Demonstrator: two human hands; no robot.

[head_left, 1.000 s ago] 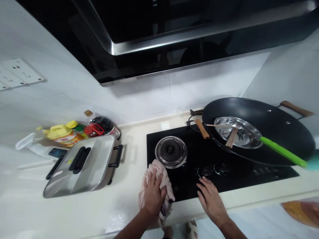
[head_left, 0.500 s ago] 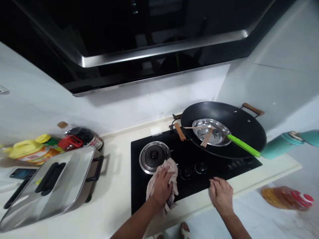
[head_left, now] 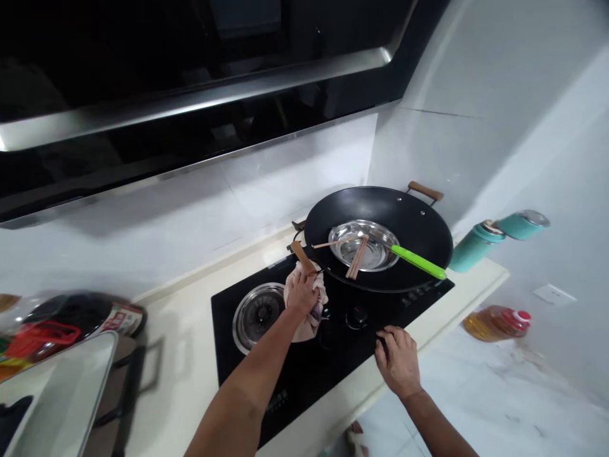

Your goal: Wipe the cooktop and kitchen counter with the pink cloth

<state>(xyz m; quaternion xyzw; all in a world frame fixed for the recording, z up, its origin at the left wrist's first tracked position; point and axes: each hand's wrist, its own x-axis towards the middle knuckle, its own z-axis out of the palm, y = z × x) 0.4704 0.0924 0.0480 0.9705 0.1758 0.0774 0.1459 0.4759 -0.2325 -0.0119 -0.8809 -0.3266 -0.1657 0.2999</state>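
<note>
My left hand (head_left: 302, 293) is closed over a pale pink cloth (head_left: 307, 325), pressed on the black glass cooktop (head_left: 304, 374). It sits beside the wok's left wooden handle (head_left: 303, 257), just right of the round burner (head_left: 259, 314). My right hand (head_left: 398, 358) rests at the cooktop's front edge with fingers loosely bent and holds nothing. Behind it stands a large black wok (head_left: 380, 206), holding a steel dish (head_left: 368, 257), wooden chopsticks (head_left: 358, 259) and a utensil with a green handle (head_left: 419, 262). A control knob (head_left: 356, 317) lies between my hands.
Above hangs a black range hood (head_left: 285, 95). A teal flask (head_left: 476, 246) stands right of the wok. Below it is an oil bottle with a red cap (head_left: 497, 324). At left are a lidded electric pan (head_left: 61, 387) and a dark sauce bottle (head_left: 90, 311) on the pale counter (head_left: 171, 355).
My left hand has slid the cloth back along the cooktop, from the burner's front right toward the wok handle. The view has swung right. My right hand stays at the front edge.
</note>
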